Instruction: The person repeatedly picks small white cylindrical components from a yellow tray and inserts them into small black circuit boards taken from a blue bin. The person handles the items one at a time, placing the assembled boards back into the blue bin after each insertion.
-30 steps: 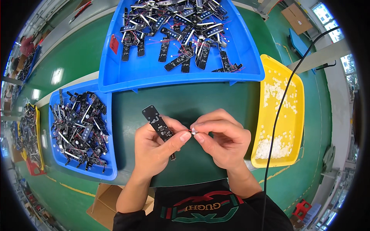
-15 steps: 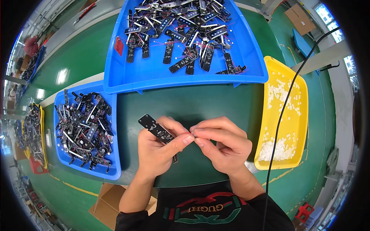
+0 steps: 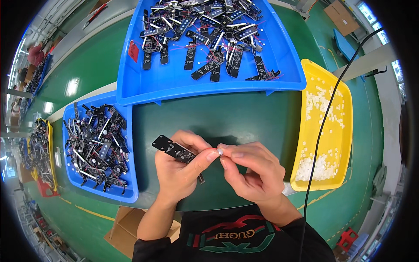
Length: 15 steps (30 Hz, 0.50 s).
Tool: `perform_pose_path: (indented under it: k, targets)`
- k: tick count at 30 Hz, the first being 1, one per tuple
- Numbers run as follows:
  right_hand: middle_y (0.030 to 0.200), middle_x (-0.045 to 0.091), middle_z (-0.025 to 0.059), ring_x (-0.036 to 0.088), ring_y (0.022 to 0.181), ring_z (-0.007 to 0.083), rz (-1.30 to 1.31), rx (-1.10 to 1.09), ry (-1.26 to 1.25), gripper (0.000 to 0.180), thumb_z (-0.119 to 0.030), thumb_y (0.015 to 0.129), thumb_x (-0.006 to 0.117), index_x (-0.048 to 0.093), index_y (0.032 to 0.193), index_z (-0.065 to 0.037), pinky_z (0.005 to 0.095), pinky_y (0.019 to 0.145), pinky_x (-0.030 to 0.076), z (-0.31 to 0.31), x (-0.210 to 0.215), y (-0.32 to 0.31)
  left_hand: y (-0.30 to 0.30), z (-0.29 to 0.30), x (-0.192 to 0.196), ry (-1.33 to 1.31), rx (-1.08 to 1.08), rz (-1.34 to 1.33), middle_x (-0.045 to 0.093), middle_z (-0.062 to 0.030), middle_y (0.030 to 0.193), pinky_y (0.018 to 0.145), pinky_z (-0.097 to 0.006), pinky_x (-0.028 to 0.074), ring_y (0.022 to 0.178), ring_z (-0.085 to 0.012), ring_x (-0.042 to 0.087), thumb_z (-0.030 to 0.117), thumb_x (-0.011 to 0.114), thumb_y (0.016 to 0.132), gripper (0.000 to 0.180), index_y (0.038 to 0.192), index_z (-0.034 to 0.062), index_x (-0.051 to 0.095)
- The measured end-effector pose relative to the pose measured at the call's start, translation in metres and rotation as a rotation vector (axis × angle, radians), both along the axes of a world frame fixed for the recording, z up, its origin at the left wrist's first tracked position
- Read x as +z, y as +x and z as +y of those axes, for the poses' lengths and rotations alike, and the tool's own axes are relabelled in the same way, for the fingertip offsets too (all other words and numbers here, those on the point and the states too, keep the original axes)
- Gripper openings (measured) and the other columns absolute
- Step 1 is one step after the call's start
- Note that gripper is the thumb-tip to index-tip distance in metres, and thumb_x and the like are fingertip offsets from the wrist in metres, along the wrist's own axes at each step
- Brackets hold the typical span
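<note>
Far left, a small blue tray (image 3: 131, 192) of loose black circuit boards sits in the same place on the dark green tabletop (image 3: 244, 118) as a second ago; only the camera view has drifted slightly.

Left hand (image 3: 179, 170): grip closed around a narrow black circuit board (image 3: 168, 147), thumb and forefinger pinching its near end. Over the last second the board's free far end has tipped a little lower and more to the left; it is held above the tabletop, near the person's chest, not resting on anything.

Centre: a tiny white button-like part (image 3: 220, 152) sits at the meeting fingertips, touching the board's near end. It was already there a second ago, so the change is fine adjustment only, likely seating the part.

Right hand (image 3: 253, 174): grip narrow, fingertips pinched on the white part, the other fingers curled.

Far centre, the large blue tray (image 3: 279, 70) of boards with red wires is unchanged. Right, the yellow tray (image 3: 345, 131) of small white parts is unchanged.
</note>
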State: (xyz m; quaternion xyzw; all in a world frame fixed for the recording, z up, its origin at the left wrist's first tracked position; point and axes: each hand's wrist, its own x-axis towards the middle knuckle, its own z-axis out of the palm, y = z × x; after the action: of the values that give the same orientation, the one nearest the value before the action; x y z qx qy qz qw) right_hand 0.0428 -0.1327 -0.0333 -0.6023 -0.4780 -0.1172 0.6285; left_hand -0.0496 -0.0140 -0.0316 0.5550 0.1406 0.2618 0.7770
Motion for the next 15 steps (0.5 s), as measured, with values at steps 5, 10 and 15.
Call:
perform_pose_path:
  k: [5,10,15]
  targets:
    - [0.090,0.069,0.0186,0.066,0.065,0.0245,-0.028,-0.011,0.036,0.035,0.013,0.066,0.071,0.059,0.098,0.003,0.0292,0.057,0.055,-0.001,-0.007,-0.003,-0.001,-0.003,0.001,-0.012,0.006,0.042,0.062,-0.0044,0.074,0.055,-0.019,0.041,0.063,-0.0064,0.055,0.000,0.070,0.082,0.014,0.086,0.0002,0.057]
    - [0.094,0.069,0.0202,0.071,0.077,0.0261,0.082,0.027,-0.016,0.032,0.009,0.068,0.073,0.060,0.096,0.001,0.0324,0.064,0.056,-0.005,0.000,0.000,0.006,-0.007,-0.002,0.178,0.153,0.062,0.057,-0.0035,0.073,0.051,-0.019,0.040,0.058,-0.0063,0.052,0.001,0.069,0.082,0.014,0.086,0.0016,0.055]
    - [0.094,0.067,0.0146,0.064,0.071,0.0283,-0.130,-0.069,-0.218,0.029,0.000,0.067,0.073,0.063,0.094,0.001,0.0321,0.059,0.052,-0.025,0.029,0.009,-0.008,0.002,0.013,0.106,0.213,0.100,0.055,-0.0033,0.068,0.049,-0.019,0.040,0.055,-0.0078,0.052,0.005,0.068,0.083,0.016,0.083,0.0010,0.053]
